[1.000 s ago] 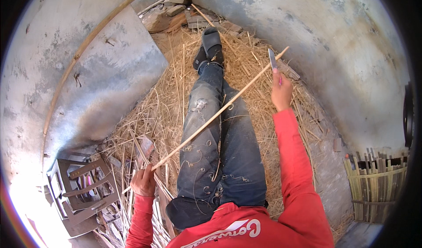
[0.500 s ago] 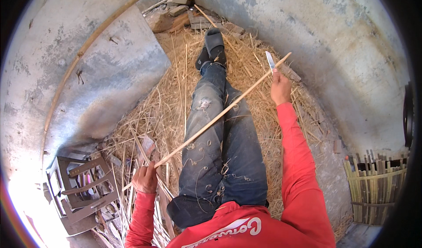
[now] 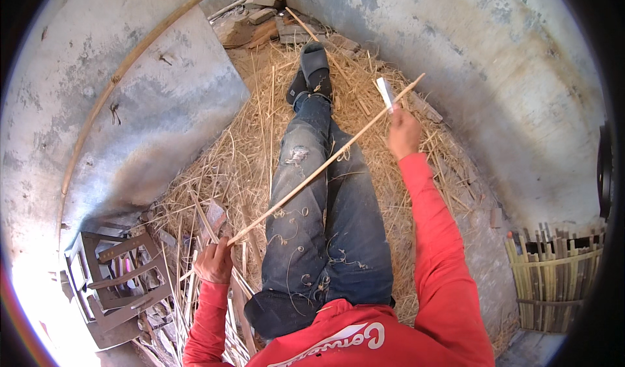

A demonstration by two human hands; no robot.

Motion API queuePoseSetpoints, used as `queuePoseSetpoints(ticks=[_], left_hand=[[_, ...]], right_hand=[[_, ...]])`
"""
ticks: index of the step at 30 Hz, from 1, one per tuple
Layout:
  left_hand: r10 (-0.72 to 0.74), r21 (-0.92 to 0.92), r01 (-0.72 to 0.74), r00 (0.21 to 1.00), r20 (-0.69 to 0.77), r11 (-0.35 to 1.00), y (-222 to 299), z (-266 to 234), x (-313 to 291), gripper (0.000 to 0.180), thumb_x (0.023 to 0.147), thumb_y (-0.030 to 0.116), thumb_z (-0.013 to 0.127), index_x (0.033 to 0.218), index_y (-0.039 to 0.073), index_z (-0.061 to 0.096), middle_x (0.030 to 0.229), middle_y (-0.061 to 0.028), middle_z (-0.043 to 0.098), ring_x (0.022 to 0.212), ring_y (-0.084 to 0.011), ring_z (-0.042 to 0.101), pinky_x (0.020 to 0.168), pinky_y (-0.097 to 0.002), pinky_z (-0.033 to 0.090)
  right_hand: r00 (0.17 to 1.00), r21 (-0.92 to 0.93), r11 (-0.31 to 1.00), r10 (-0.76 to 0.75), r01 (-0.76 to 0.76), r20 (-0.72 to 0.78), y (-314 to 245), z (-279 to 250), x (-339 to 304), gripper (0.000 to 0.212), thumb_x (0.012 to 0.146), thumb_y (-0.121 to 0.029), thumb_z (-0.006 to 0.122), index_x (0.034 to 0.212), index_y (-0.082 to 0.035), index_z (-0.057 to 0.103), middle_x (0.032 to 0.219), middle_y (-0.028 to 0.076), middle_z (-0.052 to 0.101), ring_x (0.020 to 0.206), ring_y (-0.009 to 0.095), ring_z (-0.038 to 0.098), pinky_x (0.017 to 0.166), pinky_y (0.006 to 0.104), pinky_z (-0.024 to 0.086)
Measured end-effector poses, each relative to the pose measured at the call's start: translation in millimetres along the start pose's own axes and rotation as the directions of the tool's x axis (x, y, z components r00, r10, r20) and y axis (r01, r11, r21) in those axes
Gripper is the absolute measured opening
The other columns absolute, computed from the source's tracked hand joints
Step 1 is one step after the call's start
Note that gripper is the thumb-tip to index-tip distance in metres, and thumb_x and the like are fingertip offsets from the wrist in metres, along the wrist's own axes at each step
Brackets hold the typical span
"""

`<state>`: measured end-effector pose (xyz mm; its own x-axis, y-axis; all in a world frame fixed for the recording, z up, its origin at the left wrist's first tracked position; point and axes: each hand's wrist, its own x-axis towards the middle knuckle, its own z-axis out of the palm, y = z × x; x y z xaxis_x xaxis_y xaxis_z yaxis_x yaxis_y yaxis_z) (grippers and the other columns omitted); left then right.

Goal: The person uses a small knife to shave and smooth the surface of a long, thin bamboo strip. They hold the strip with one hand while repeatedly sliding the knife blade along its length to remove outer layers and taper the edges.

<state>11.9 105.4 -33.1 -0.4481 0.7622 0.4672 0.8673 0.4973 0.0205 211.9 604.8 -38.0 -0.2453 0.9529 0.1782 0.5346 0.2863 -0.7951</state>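
A long, thin pale wooden stick (image 3: 312, 175) runs slantwise over my outstretched legs, its far end up at the right. My left hand (image 3: 213, 260) is closed round its near lower end. In my right hand (image 3: 404, 133) is a knife (image 3: 385, 92), gripped with the blade pointing up and away, lying against the stick close to its far end. The knife's handle is hidden by the fingers. Thin curled wood shavings (image 3: 306, 277) lie scattered on my jeans (image 3: 296, 224).
Straw-like shavings (image 3: 254, 146) cover the floor around my legs. Split sticks (image 3: 185, 295) and a dark wooden frame (image 3: 127, 279) are at left. A slatted basket (image 3: 553, 276) stands at right. Bricks (image 3: 263, 15) lie in the far corner, and a long curved pole (image 3: 97, 116) leans on the left wall.
My right hand and the knife have shifted slightly left and nearer along the stick, and the blade's tilt has changed. My left hand keeps its hold with little movement.
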Motion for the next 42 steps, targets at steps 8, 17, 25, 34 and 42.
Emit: queuePoseSetpoints(ticks=[8,17,25,34,42], left_hand=[[0.025,-0.012,-0.025,1.0,0.003,1.0,2,1,6,0.018,0.086,0.017,0.079,0.103,0.017,0.072,0.069,-0.0056,0.051,0.058,-0.0259,0.056,0.052,-0.0412,0.044],[-0.004,0.011,0.004,1.0,-0.01,1.0,-2,1,-7,0.015,0.086,0.016,0.08,0.098,0.015,0.071,0.069,-0.0057,0.055,0.058,-0.0272,0.059,0.052,-0.0416,0.045],[-0.008,0.01,0.009,0.999,-0.038,1.0,4,8,-6,0.013,0.09,0.017,0.077,0.101,0.013,0.072,0.071,-0.0077,0.057,0.061,-0.0288,0.06,0.053,-0.0419,0.045],[0.038,0.012,-0.038,0.999,-0.029,0.999,-3,11,4,0.016,0.088,0.02,0.079,0.101,0.016,0.071,0.07,-0.0047,0.055,0.059,-0.0258,0.059,0.052,-0.0397,0.046],[0.029,-0.027,-0.028,0.999,0.016,0.999,-1,8,4,0.013,0.089,0.02,0.077,0.1,0.015,0.07,0.072,-0.0066,0.058,0.062,-0.0274,0.062,0.053,-0.0404,0.048]], right_hand=[[0.981,-0.104,0.989,-0.122,0.108,-0.147,26,-23,18,0.051,0.111,-0.039,0.044,0.092,0.001,0.071,0.059,0.019,0.057,0.051,0.037,0.056,0.056,0.051,0.045],[0.918,0.044,0.925,-0.38,0.378,0.116,-34,13,-89,0.049,0.109,-0.042,0.05,0.093,-0.001,0.072,0.074,0.027,0.067,0.06,0.045,0.063,0.058,0.0534,0.048],[0.971,-0.121,0.963,-0.237,0.239,0.036,-1,0,-23,0.047,0.11,-0.036,0.049,0.09,0.001,0.071,0.069,0.024,0.064,0.058,0.041,0.062,0.058,0.0508,0.049],[0.964,-0.131,0.96,-0.258,0.247,-0.066,19,-9,13,0.042,0.11,-0.033,0.048,0.106,-0.002,0.076,0.062,0.015,0.064,0.05,0.03,0.059,0.053,0.0476,0.049],[0.963,-0.175,0.962,-0.233,0.208,-0.135,37,-16,38,0.052,0.11,-0.039,0.043,0.099,0.001,0.074,0.065,0.021,0.064,0.058,0.038,0.062,0.058,0.0517,0.05]])
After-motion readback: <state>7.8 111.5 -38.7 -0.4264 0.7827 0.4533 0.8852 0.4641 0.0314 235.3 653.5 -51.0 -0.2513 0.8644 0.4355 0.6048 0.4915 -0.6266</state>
